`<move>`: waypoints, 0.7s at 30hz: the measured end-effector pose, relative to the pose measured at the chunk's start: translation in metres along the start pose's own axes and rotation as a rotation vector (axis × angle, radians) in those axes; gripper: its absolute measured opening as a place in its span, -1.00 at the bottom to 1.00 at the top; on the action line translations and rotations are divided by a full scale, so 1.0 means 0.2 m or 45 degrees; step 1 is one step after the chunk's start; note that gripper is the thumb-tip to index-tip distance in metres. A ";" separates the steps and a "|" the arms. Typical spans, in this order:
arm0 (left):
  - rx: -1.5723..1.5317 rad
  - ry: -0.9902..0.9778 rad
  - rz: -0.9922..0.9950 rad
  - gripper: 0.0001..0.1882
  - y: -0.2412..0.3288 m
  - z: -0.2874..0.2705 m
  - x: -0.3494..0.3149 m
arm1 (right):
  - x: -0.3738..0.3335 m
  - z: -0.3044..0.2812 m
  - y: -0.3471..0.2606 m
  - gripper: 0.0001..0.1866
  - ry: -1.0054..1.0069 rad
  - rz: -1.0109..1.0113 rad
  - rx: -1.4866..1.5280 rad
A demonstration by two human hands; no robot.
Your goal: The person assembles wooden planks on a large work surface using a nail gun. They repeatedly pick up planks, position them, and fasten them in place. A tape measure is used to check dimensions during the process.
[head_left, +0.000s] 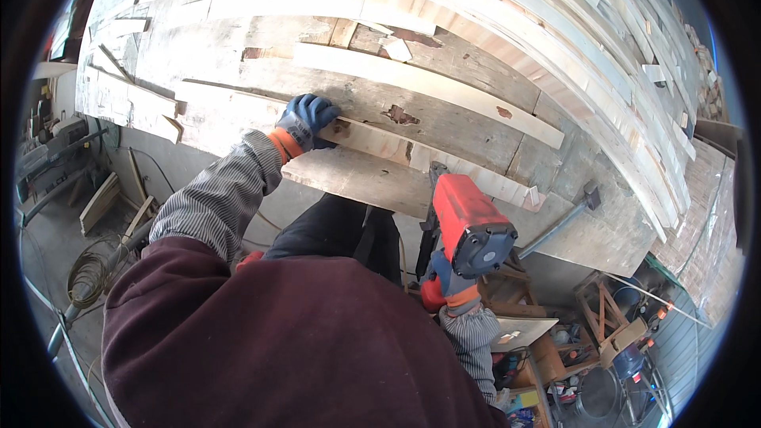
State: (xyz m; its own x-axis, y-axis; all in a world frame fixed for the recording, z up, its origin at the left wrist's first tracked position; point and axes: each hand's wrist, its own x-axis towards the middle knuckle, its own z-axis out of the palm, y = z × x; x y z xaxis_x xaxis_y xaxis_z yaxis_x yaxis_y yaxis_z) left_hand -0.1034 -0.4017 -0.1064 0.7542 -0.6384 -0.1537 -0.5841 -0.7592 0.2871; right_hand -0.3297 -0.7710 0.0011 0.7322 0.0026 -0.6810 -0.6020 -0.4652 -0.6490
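My left hand [305,121], in a blue glove with an orange cuff, presses flat on a long pale wooden slat [380,143] that lies across a broad wooden board surface [444,71]. My right hand [444,285], also gloved in blue and orange, grips the handle of a red and black nail gun [468,226]. The tool's nose points down onto the near end of the same slat, close to the board's front edge. The fingers of my right hand are mostly hidden behind the tool's body.
Further slats [428,83] lie nailed across the boards, and stacked planks [634,71] curve along the right. A metal bar clamp [567,218] sticks out under the edge. Below are a coiled cable [87,273], wooden stools [602,309] and clutter on the floor.
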 end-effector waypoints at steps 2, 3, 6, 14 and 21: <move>-0.022 -0.007 0.002 -0.17 -0.02 0.02 0.00 | 0.01 0.01 0.12 -0.59 0.047 -0.050 -0.183; 0.003 -0.015 -0.006 -0.18 -0.01 0.01 0.00 | 0.02 -0.01 0.16 -0.56 -0.008 0.014 -0.243; -0.014 -0.004 0.007 -0.25 -0.03 0.01 0.02 | 0.07 -0.02 0.11 -0.70 -0.021 0.061 0.095; -0.023 -0.094 0.014 -0.35 -0.02 -0.08 0.07 | 0.08 -0.11 -0.26 -0.96 -0.013 -0.039 0.463; 0.050 -0.175 -0.080 -0.39 -0.01 -0.05 0.04 | 0.10 -0.12 -0.35 -0.84 0.005 0.126 0.421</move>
State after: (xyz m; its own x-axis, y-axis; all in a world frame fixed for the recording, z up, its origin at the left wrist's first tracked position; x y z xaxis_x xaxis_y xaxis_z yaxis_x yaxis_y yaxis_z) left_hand -0.0926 -0.4042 -0.0985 0.7430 -0.5988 -0.2990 -0.5503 -0.8008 0.2363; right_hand -0.2650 -0.7595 0.0407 0.6658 -0.0320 -0.7455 -0.7405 -0.1507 -0.6549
